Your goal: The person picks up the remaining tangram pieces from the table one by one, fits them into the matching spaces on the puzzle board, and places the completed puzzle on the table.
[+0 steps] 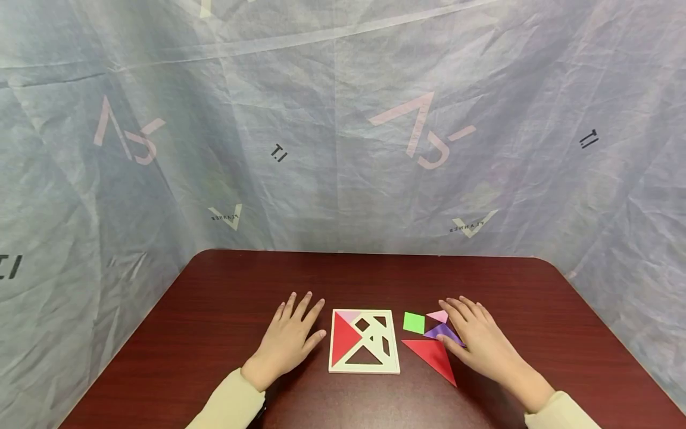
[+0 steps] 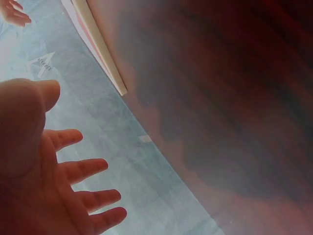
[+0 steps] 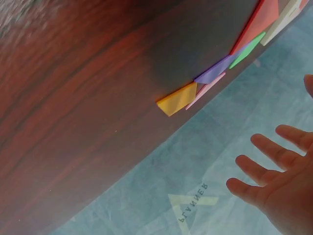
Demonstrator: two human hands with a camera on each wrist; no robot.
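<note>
A cream tangram board [image 1: 395, 342] lies on the table, holding a large red triangle [image 1: 344, 339] and a pink piece [image 1: 349, 316]; several of its cut-outs show dark. Left of it my left hand [image 1: 289, 342] hovers with spread fingers and holds nothing. On the other side lie a loose green square [image 1: 414, 323], a pink triangle [image 1: 436, 316], a purple triangle [image 1: 445, 332] and a large red triangle [image 1: 435, 356]. My right hand [image 1: 485, 342], fingers extended, is over the right part of these pieces. The right wrist view reveals an orange piece [image 3: 178, 99], hidden from the head view.
The dark reddish wooden table [image 1: 241, 280] has rounded far corners. A grey printed cloth [image 1: 332, 190] hangs behind it and along both sides.
</note>
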